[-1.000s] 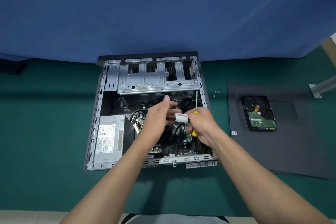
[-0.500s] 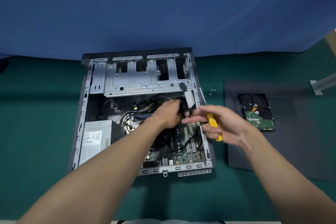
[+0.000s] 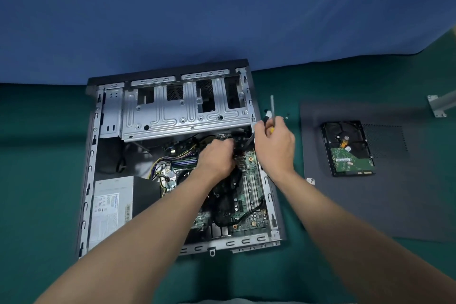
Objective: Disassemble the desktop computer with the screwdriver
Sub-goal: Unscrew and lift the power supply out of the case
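1. Head view: a green-covered bench (image 3: 37, 155) spreads under everything, with a blue cloth backdrop (image 3: 222, 7) hanging behind it.
2. An open grey metal desktop computer case (image 3: 90, 155) lies on its side at the bench's middle. Its silver drive cage (image 3: 182, 111) is at the far end, a silver boxed power supply (image 3: 111, 207) sits in the near left corner, and a green motherboard (image 3: 249, 190) is on the right.
3. A dark grey flat side panel (image 3: 407, 205) lies on the bench to the right of the case.
4. A black hard drive (image 3: 348, 150) rests on that panel, green circuit board upward.
5. The left hand (image 3: 217, 158) reaches into the case above the motherboard, fingers curled down among black cables. I cannot tell whether its grip is clamped on one.
6. The right hand (image 3: 276, 148) is over the case's right wall, its grip clamped around a yellow-handled screwdriver (image 3: 272, 108). The metal shaft points away from the person, just right of the case.
7. A black cable with a white end (image 3: 267, 115) rises beside that hand's fingers.
8. A few small screws (image 3: 286, 118) lie on the bench between case and panel.
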Tool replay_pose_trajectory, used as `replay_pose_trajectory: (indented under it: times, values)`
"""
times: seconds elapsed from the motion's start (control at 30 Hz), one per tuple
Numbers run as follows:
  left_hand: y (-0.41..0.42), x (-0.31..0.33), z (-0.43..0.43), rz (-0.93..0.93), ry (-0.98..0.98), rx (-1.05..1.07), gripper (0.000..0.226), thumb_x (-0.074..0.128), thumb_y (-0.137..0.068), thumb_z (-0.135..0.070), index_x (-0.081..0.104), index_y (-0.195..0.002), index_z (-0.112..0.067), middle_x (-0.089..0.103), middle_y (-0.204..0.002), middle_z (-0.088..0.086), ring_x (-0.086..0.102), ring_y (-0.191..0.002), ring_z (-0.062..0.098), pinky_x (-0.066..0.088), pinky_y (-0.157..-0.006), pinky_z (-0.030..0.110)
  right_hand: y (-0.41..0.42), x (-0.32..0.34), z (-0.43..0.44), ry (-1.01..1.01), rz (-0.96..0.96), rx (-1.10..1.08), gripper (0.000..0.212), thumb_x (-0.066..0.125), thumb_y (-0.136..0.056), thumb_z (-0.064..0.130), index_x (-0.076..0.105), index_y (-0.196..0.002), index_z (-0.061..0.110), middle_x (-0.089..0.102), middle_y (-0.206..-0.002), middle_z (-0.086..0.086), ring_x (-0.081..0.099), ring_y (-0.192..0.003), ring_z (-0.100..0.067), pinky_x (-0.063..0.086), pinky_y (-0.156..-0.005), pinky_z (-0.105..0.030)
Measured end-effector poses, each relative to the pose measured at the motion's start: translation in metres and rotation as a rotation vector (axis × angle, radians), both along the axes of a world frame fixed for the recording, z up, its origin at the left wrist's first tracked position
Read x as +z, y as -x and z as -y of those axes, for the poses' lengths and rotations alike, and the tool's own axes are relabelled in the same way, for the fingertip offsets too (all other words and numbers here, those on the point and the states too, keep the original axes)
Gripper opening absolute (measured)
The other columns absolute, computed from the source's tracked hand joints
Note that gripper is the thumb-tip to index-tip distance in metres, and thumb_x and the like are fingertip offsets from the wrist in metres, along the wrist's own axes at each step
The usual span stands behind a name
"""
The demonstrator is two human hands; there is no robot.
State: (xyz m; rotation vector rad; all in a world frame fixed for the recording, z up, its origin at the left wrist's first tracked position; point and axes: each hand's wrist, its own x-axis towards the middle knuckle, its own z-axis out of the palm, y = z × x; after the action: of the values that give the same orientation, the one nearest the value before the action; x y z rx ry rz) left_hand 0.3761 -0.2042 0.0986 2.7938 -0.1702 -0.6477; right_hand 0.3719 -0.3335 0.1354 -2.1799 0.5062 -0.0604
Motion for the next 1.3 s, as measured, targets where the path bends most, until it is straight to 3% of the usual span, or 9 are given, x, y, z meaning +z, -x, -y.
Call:
replay_pose_trajectory:
  times: [0.1, 0.3, 0.4, 0.53, 0.67, 0.8, 0.93, 1.03, 1.3]
  values:
    - [-0.014, -0.002, 0.003, 0.037, -0.154, -0.101, 0.016, 0.059, -0.089, -0.023, 0.058, -0.099, -0.012, 0.066, -0.100, 0.011, 0.063, -0.091, 0.032, 0.041, -0.069, 0.033, -0.002, -0.004, -0.004, 0.229, -0.026, 0.059, 0.022, 0.041, -0.092, 0.039, 0.044, -0.087, 0.017, 0.058, -0.083, -0.002, 0.048, -0.072, -0.025, 0.033, -0.064, -0.034]
    - [-0.023, -0.011, 0.003, -0.027, -0.141, -0.124, 0.011, 0.048, -0.091, -0.014, 0.043, -0.085, -0.021, 0.066, -0.106, 0.008, 0.061, -0.099, 0.027, 0.034, -0.070, 0.030, -0.004, -0.004, -0.005, 0.350, -0.064, 0.088, 0.034, 0.035, -0.095, 0.041, 0.050, -0.104, 0.013, 0.065, -0.093, -0.008, 0.058, -0.082, -0.035, 0.042, -0.067, -0.040]
    - [-0.016, -0.014, 0.003, 0.041, -0.151, -0.149, 0.017, 0.052, -0.089, -0.013, 0.046, -0.075, -0.020, 0.068, -0.085, 0.008, 0.065, -0.084, 0.027, 0.035, -0.064, 0.029, -0.005, -0.005, -0.005, 0.355, -0.054, 0.096, 0.033, 0.034, -0.095, 0.042, 0.050, -0.103, 0.014, 0.064, -0.089, -0.007, 0.058, -0.079, -0.033, 0.045, -0.067, -0.040]
    - [-0.008, -0.011, 0.005, 0.092, -0.193, -0.207, 0.021, 0.055, -0.086, -0.013, 0.052, -0.065, -0.018, 0.047, -0.058, 0.000, 0.064, -0.069, 0.026, 0.035, -0.060, 0.029, -0.005, -0.006, -0.005, 0.354, -0.054, 0.096, 0.035, 0.033, -0.094, 0.043, 0.049, -0.107, 0.015, 0.064, -0.088, -0.005, 0.058, -0.080, -0.033, 0.047, -0.069, -0.042]
    - [-0.010, -0.015, 0.002, 0.063, -0.101, -0.054, 0.013, 0.058, -0.087, -0.014, 0.057, -0.074, -0.016, 0.049, -0.065, 0.004, 0.046, -0.064, 0.023, 0.042, -0.067, 0.031, -0.006, -0.007, -0.004, 0.369, -0.041, 0.088, 0.032, 0.034, -0.094, 0.043, 0.048, -0.096, 0.014, 0.062, -0.084, -0.004, 0.056, -0.075, -0.032, 0.041, -0.063, -0.038]
    - [-0.004, -0.016, 0.003, 0.146, -0.014, -0.086, 0.013, 0.056, -0.085, -0.010, 0.068, -0.081, -0.011, 0.068, -0.078, 0.006, 0.062, -0.077, 0.024, 0.044, -0.072, 0.030, -0.005, -0.006, -0.005, 0.377, -0.038, 0.090, 0.029, 0.033, -0.094, 0.041, 0.044, -0.088, 0.015, 0.062, -0.083, -0.004, 0.056, -0.073, -0.033, 0.043, -0.062, -0.039]
    - [0.009, -0.016, 0.006, 0.244, 0.051, -0.147, 0.015, 0.060, -0.085, -0.007, 0.072, -0.090, -0.014, 0.070, -0.092, 0.002, 0.057, -0.094, 0.019, 0.039, -0.089, 0.029, -0.005, -0.005, -0.005, 0.391, -0.022, 0.076, 0.027, 0.033, -0.094, 0.040, 0.043, -0.085, 0.017, 0.061, -0.081, -0.004, 0.054, -0.070, -0.032, 0.041, -0.061, -0.038]
    - [0.017, -0.009, 0.005, 0.303, 0.025, -0.121, 0.012, 0.063, -0.085, -0.009, 0.071, -0.090, -0.017, 0.070, -0.092, -0.003, 0.052, -0.094, 0.016, 0.034, -0.085, 0.028, -0.005, -0.006, -0.006, 0.394, -0.009, 0.065, 0.028, 0.035, -0.094, 0.038, 0.046, -0.083, 0.015, 0.060, -0.080, -0.003, 0.053, -0.068, -0.030, 0.041, -0.060, -0.037]
    - [0.065, 0.030, -0.010, 0.598, 0.116, 0.040, 0.037, 0.081, -0.059, 0.012, 0.077, -0.089, -0.009, 0.074, -0.077, 0.002, 0.065, -0.064, 0.019, 0.055, -0.048, 0.031, 0.013, 0.017, 0.016, -0.135, 0.079, 0.012, 0.027, 0.053, -0.091, 0.029, 0.060, -0.073, 0.010, 0.056, -0.056, 0.004, 0.045, -0.051, -0.005, 0.038, -0.050, -0.023]
